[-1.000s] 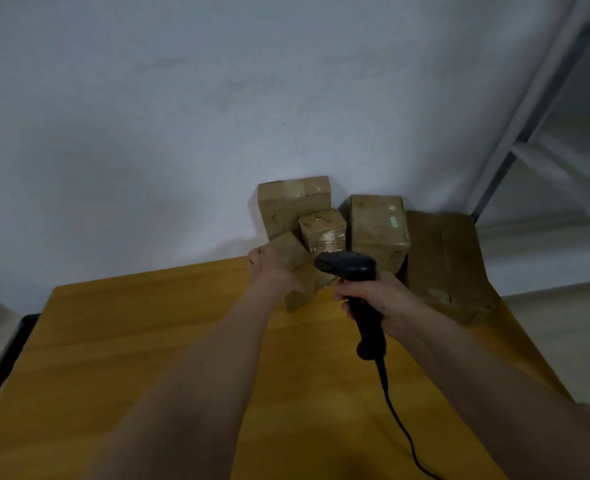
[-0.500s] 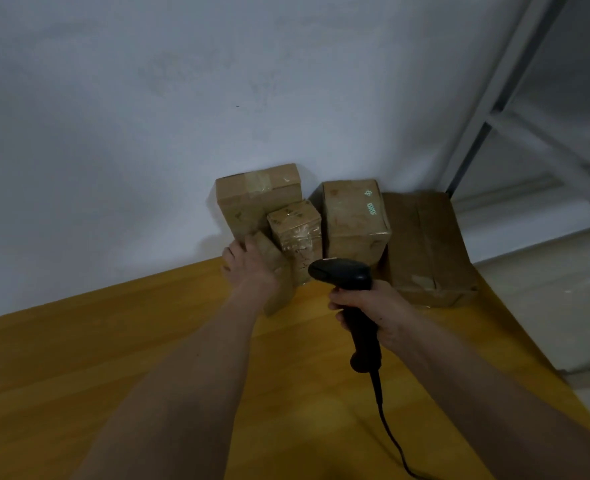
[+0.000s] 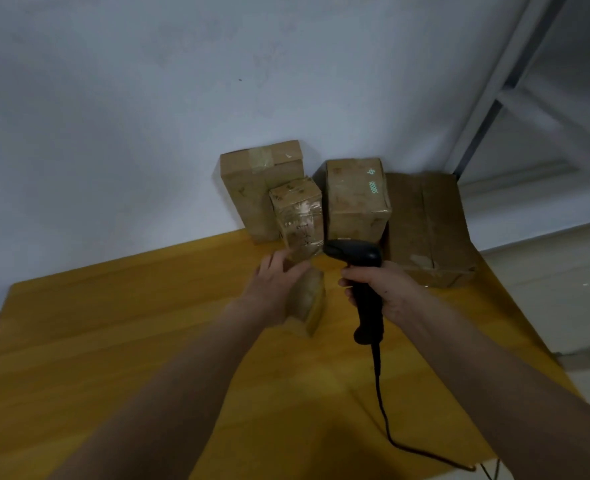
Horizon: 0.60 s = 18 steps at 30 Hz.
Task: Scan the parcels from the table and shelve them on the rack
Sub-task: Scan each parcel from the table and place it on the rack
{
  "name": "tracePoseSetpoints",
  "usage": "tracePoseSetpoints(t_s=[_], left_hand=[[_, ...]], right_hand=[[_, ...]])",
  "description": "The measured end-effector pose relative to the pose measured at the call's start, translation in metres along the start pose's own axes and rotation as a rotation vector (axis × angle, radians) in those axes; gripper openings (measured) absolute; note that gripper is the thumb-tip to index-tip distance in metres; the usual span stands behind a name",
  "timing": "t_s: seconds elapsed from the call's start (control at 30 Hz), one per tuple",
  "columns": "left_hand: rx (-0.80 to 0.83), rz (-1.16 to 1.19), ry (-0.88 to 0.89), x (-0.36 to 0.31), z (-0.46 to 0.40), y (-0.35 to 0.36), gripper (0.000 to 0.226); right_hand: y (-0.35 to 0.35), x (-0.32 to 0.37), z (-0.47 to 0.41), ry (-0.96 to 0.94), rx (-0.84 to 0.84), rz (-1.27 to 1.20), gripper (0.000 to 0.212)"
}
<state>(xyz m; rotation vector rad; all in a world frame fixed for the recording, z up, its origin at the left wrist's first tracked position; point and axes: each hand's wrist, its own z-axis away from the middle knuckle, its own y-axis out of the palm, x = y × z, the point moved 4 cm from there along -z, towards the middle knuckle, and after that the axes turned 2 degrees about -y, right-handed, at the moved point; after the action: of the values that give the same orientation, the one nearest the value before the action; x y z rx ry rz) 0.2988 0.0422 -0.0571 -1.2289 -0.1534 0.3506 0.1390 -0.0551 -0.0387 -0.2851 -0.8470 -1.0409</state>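
My left hand [image 3: 275, 289] grips a small brown cardboard parcel [image 3: 310, 299], blurred and tilted, just above the yellow wooden table [image 3: 113, 341]. My right hand [image 3: 380, 289] holds a black corded barcode scanner [image 3: 359, 261] by its handle, its head pointing left toward the parcel. Behind stand more cardboard parcels against the wall: a tall taped one [image 3: 255, 188], a small one wrapped in clear tape [image 3: 298, 216], one with green print [image 3: 355, 199], and a wide flat box [image 3: 428, 223] at the right.
The grey metal rack [image 3: 515, 81] rises at the upper right beside the table. The scanner's cable [image 3: 383, 410] trails across the table to its front right edge. A pale wall stands right behind the parcels. Floor shows at the right.
My left hand has pulled the small parcel away from the stack toward me and lifted it. The scanner in my right hand stays near the same spot. The view shifted slightly.
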Motion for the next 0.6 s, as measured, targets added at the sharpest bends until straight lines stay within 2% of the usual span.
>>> tracePoseSetpoints(t_s=[0.1, 0.23, 0.33, 0.43, 0.5, 0.6], left_hand=[[0.005, -0.04, -0.028, -0.007, 0.005, 0.003, 0.106], [0.236, 0.146, -0.171, -0.015, 0.004, 0.003, 0.128], [0.148, 0.322, -0.368, -0.027, 0.001, 0.002, 0.13], [0.034, 0.359, -0.58, -0.031, 0.001, -0.002, 0.122], [0.075, 0.3, -0.544, -0.033, 0.001, -0.002, 0.111], [0.151, 0.134, -0.274, -0.041, 0.003, -0.005, 0.108]], right_hand=[[-0.003, -0.008, 0.005, 0.014, 0.01, 0.008, 0.024], [-0.006, -0.011, 0.012, 0.018, 0.009, -0.002, 0.025], [-0.013, -0.01, 0.015, 0.02, 0.012, -0.006, 0.025], [-0.022, -0.01, 0.016, 0.012, 0.009, -0.011, 0.026], [-0.028, -0.01, 0.016, 0.001, 0.008, -0.016, 0.028], [-0.033, -0.009, 0.017, 0.001, 0.006, -0.014, 0.028]])
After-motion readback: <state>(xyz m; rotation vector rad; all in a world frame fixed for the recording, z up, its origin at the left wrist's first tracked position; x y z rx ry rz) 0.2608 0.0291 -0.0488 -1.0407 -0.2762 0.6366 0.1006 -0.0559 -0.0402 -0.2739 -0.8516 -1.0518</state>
